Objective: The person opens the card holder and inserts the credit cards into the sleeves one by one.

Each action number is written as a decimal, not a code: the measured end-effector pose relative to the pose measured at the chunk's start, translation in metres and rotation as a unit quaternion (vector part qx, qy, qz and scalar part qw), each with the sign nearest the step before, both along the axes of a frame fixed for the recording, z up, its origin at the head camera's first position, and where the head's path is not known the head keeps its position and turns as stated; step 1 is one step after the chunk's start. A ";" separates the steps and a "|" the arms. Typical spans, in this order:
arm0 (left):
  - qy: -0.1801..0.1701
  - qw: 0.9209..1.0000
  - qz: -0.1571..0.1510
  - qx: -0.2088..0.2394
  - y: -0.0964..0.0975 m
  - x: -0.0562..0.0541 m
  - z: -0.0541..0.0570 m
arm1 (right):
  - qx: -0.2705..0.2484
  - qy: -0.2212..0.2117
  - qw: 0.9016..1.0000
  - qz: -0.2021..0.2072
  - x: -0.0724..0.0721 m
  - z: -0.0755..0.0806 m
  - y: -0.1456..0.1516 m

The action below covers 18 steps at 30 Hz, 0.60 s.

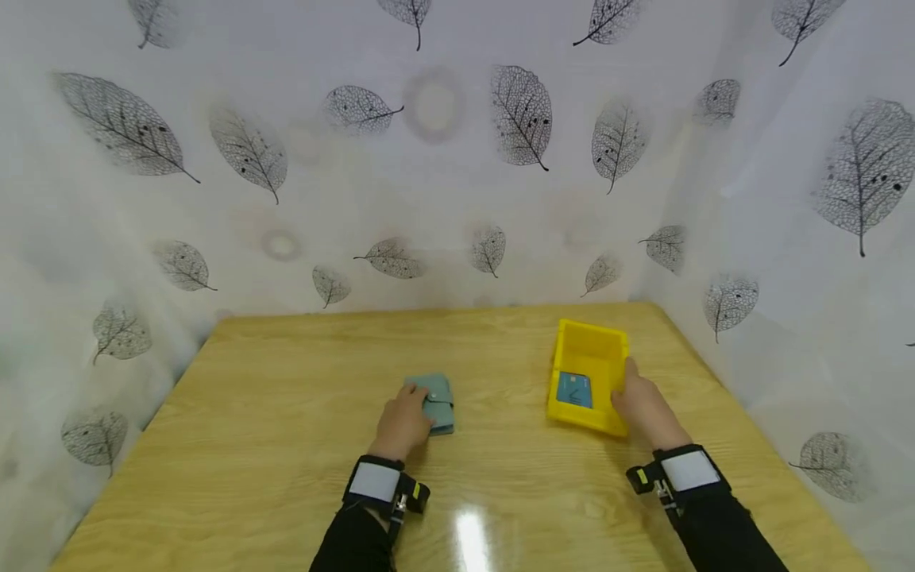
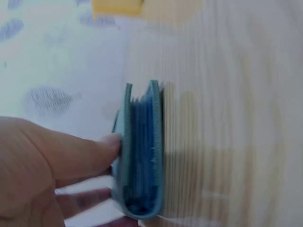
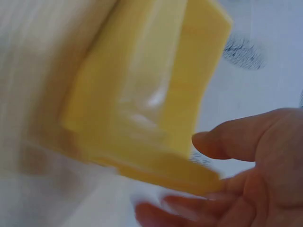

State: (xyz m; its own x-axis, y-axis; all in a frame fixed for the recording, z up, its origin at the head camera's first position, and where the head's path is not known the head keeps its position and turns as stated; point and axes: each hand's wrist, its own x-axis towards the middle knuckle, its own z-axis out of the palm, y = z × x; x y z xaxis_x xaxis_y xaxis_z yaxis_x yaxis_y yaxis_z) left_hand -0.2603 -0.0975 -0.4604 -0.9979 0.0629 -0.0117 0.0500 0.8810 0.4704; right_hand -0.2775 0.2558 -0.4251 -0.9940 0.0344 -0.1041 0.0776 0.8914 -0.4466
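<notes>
On the left-centre of the table my left hand (image 1: 403, 423) holds a pale blue-green card holder (image 1: 438, 403) with a strap across it. In the left wrist view, its thumb touches the cover of the card holder (image 2: 139, 156), and the fingers reach around the folded end. The edges of the inner sleeves show between the covers. Over to the right, my right hand (image 1: 646, 409) grips the right side of a yellow plastic box (image 1: 588, 421). A blue card with a chip (image 1: 574, 389) lies inside it. The right wrist view shows the yellow box (image 3: 180, 90) blurred, its rim between thumb and fingers.
Both things are on or over a light wood table (image 1: 286, 477). A whitish curtain with printed leaves (image 1: 443, 183) stands behind the table and along its sides. Each wrist wears a black strap with a small camera.
</notes>
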 end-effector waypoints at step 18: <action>-0.002 0.999 -0.010 0.042 -0.015 -0.051 -0.002 | 0.001 0.060 0.993 0.102 -0.045 -0.024 -0.119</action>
State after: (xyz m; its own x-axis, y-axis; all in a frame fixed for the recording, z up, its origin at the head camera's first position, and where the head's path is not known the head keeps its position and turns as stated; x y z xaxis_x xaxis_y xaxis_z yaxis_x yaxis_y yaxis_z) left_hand -0.3112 -0.1124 -0.4627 -0.9965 0.0836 -0.0098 0.0649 0.8369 0.5435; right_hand -0.3227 0.1366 -0.4492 -0.9857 -0.1680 0.0161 -0.1578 0.8838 -0.4405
